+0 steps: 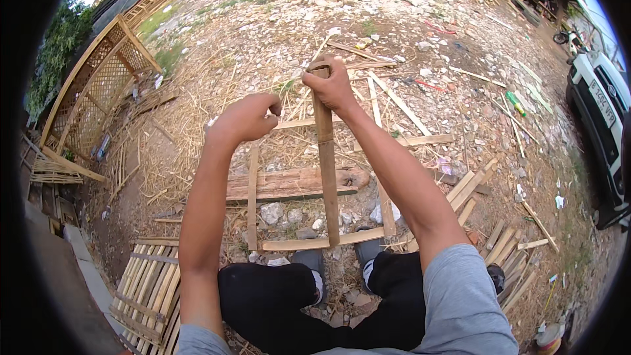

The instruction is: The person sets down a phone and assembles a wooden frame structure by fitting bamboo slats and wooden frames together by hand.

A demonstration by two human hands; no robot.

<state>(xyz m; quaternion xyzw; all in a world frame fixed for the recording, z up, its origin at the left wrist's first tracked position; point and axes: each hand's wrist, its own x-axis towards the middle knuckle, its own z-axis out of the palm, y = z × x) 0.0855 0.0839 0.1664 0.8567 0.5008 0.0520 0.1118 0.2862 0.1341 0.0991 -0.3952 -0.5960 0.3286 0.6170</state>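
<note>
My right hand is closed round the top of a long brown bamboo piece. It stands nearly upright before me, and its lower end reaches a pale bamboo strip lying crosswise by my feet. To the left, my left hand hovers apart from the piece, fingers curled in; whether anything is in them is hidden. Two more strips run away from me, a left strip and a right strip. Between them, behind the bamboo piece, lies a thick weathered wooden plank.
Slatted bamboo panels lie at the lower left, and loose slats are heaped at right. A lattice panel leans at the far left. Stones and straw cover the ground. A white vehicle stands at the right edge.
</note>
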